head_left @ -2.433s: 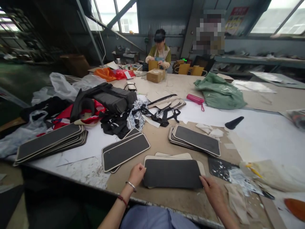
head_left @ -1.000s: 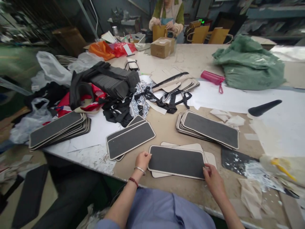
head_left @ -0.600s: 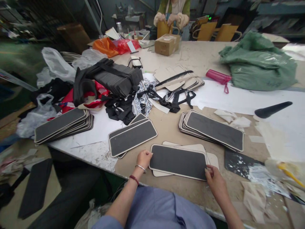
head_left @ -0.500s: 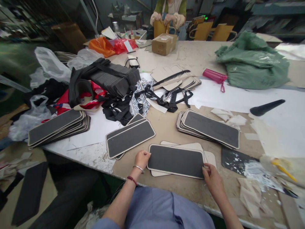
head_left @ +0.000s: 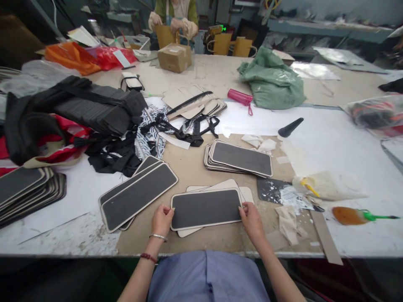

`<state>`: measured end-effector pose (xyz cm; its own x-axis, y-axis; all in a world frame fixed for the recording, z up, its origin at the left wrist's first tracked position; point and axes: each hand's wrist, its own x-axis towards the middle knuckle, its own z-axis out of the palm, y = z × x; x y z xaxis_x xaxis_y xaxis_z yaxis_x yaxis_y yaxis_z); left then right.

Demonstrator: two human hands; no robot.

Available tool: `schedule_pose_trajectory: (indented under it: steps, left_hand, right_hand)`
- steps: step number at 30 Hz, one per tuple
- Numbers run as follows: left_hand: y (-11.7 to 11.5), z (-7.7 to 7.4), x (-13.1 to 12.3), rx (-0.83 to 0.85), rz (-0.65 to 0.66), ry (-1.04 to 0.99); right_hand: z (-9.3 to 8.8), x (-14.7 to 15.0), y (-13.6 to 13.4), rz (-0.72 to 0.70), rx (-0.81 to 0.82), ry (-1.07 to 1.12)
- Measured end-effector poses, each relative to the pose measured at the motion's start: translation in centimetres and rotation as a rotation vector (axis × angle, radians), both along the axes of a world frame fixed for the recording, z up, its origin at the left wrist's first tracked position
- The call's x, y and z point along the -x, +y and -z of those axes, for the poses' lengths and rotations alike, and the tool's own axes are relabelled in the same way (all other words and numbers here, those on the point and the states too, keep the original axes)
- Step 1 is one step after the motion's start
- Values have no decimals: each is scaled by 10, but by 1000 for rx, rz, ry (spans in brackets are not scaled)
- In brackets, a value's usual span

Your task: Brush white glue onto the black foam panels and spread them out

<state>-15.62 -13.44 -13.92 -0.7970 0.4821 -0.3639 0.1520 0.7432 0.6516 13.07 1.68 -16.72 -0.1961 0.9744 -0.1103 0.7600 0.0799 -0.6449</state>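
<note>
A dark grey rectangular panel [head_left: 206,210] with rounded corners and a pale border lies between my hands, over several pale boards [head_left: 231,185] set askew. My left hand [head_left: 162,219] pinches its left short edge, thumb and fingers closed. At the opposite end, my right hand [head_left: 252,219] grips the right edge the same way. To the left, a few similar panels [head_left: 140,196] overlap at a slant. A stack of such panels [head_left: 242,157] sits beyond my right hand.
Another panel stack [head_left: 19,186] stands far left, below black straps and dark bundled pieces [head_left: 94,107]. Right of me are a glue-spotted dark board [head_left: 270,191], a bottle of amber liquid [head_left: 349,215] and a flat strip [head_left: 325,239]. Across the table, a person handles a yellow piece [head_left: 165,37].
My view has swung to the right, so the table's things appear further left. The held panel's right end has turned slightly away from me. Both hands keep their grip.
</note>
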Motion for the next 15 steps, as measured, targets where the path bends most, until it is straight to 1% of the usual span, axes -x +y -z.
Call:
schedule_pose_trajectory:
  steps: [4, 9, 12, 15]
  left_hand:
    - [-2, 4, -1, -28, -48, -40]
    - [-7, 13, 2, -116, -79, -163]
    - [-7, 12, 3, -200, -88, -237]
    - [-5, 8, 1, -276, -100, -286]
  right_hand:
    - [-4, -3, -2, 45, -9, -30]
    - [-11, -6, -3, 62, 67, -49]
    - [-16, -6, 0, 51, 113, -36]
    - [-23, -2, 9, 24, 116, -18]
